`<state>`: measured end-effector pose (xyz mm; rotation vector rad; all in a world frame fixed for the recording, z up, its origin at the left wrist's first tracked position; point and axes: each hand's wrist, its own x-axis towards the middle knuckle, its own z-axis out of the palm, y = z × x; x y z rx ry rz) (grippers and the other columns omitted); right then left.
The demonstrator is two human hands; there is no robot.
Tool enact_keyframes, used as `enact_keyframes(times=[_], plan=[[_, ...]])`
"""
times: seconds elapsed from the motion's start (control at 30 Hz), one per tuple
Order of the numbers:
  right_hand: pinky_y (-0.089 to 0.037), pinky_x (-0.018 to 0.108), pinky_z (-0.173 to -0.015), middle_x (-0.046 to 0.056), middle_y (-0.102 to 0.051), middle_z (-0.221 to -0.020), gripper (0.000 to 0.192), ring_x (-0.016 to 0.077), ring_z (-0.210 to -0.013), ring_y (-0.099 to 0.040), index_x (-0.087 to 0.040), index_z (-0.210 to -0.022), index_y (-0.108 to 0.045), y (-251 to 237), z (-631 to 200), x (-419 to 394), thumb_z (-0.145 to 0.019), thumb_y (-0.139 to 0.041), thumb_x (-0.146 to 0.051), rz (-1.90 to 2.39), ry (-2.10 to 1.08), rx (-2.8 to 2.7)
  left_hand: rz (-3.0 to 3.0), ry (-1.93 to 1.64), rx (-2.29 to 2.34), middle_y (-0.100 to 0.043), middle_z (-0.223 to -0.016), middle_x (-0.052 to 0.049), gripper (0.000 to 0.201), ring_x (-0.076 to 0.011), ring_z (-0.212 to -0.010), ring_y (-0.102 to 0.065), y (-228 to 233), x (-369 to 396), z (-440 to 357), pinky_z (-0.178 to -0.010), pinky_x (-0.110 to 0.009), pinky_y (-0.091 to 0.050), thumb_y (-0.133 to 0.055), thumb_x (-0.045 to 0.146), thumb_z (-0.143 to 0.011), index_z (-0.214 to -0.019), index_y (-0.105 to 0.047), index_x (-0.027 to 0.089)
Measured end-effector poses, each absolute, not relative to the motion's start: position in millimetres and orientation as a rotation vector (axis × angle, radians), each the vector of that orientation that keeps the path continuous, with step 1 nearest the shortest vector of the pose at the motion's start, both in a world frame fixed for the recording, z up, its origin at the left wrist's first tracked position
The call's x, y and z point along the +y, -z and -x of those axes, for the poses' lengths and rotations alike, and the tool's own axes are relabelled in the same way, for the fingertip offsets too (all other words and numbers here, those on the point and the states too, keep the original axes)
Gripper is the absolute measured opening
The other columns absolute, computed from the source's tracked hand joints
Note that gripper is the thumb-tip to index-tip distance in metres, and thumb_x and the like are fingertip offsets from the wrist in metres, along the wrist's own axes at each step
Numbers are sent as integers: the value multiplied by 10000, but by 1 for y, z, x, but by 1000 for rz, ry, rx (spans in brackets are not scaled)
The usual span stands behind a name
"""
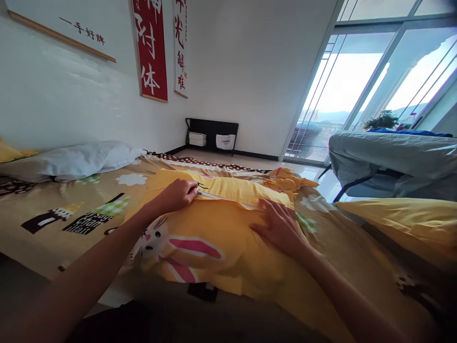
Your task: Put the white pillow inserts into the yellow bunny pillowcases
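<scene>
My left hand (180,194) and right hand (280,226) are bare, no rings or watch; both forearms are bare, no sleeves showing.

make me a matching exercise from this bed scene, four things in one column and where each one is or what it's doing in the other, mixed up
Things:
1. left hand
2. right hand
3. white pillow
4. red banner

Places or states:
A. hangs on the wall
B. lies at the far left of the bed, by the wall
C. fingers closed at the zipper of the yellow rabbit cover
D. rests flat and open on the yellow cover

Pairs: 1-C, 2-D, 3-B, 4-A
</scene>
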<state>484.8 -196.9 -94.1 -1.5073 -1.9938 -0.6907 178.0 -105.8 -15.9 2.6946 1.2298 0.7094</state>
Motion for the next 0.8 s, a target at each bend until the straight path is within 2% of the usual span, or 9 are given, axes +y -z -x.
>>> enact_keyframes(times=[0.03,0.07,0.17,0.27,0.37,0.57,0.63,0.73,0.8], plan=[[-381,429,-876,113,-602,-1215,607,287,-1087,-525,-184,-1270,-498,97,-493,-196,-791,-635,-530,1581,677,-1981,-2695,-722,1242,-434,-530,14,281,-117,-500,-361,17,-105,-180,-530,-272,-221,-408,274,-862,-595,-388,188],[-388,424,-853,111,-616,-1189,580,285,-1065,-540,-187,-1250,-521,100,-501,-194,-792,-629,-526,1637,674,-1975,-2702,-738,1250,-443,-533,10,278,-120,-501,-368,18,-104,-183,-529,-274,-220,-410,268,-863,-598,-399,188],[-391,358,-765,74,-661,-954,217,225,-891,-583,-188,-942,-645,113,-513,-187,-868,-553,-370,1697,723,-1982,-2750,-809,1277,-499,-578,-10,246,-136,-530,-417,22,-104,-195,-545,-280,-243,-406,233,-868,-631,-451,185],[-375,324,-701,57,-625,-781,213,191,-769,-556,-186,-737,-616,119,-515,-177,-885,-463,-192,1638,856,-1913,-2789,-903,1338,-580,-688,-48,204,-167,-616,-501,26,-102,-210,-586,-286,-301,-392,203,-883,-718,-508,176],[-370,336,-688,77,-613,-789,214,213,-779,-536,-180,-776,-622,105,-514,-166,-862,-430,-137,1623,941,-1717,-2764,-1050,1378,-611,-784,-74,193,-186,-700,-545,28,-94,-223,-634,-291,-350,-365,191,-904,-790,-518,169],[-369,386,-743,122,-604,-823,210,267,-844,-532,-166,-831,-620,56,-526,-160,-851,-411,-179,1551,1097,-1321,-2655,-1457,1346,-592,-854,-80,235,-185,-788,-548,24,-88,-238,-712,-293,-390,-279,201,-946,-842,-489,176],[-372,380,-752,121,-603,-824,191,260,-841,-537,-168,-814,-607,56,-542,-164,-844,-425,-218,1545,1092,-1351,-2706,-1348,1297,-598,-866,-76,230,-183,-786,-556,29,-94,-242,-704,-291,-398,-285,218,-951,-870,-496,176],[-367,341,-664,69,-582,-737,142,211,-708,-525,-203,-684,-559,68,-567,-171,-787,-469,-243,1711,863,-1610,-2885,-960,1193,-615,-879,-76,228,-180,-780,-580,45,-106,-252,-698,-287,-418,-304,220,-951,-906,-521,164],[-361,335,-643,56,-599,-749,97,203,-695,-528,-207,-675,-557,76,-569,-176,-741,-485,-213,1778,768,-1755,-3052,-745,1077,-621,-914,-99,231,-188,-784,-598,54,-114,-258,-689,-294,-431,-316,205,-945,-933,-538,142]])
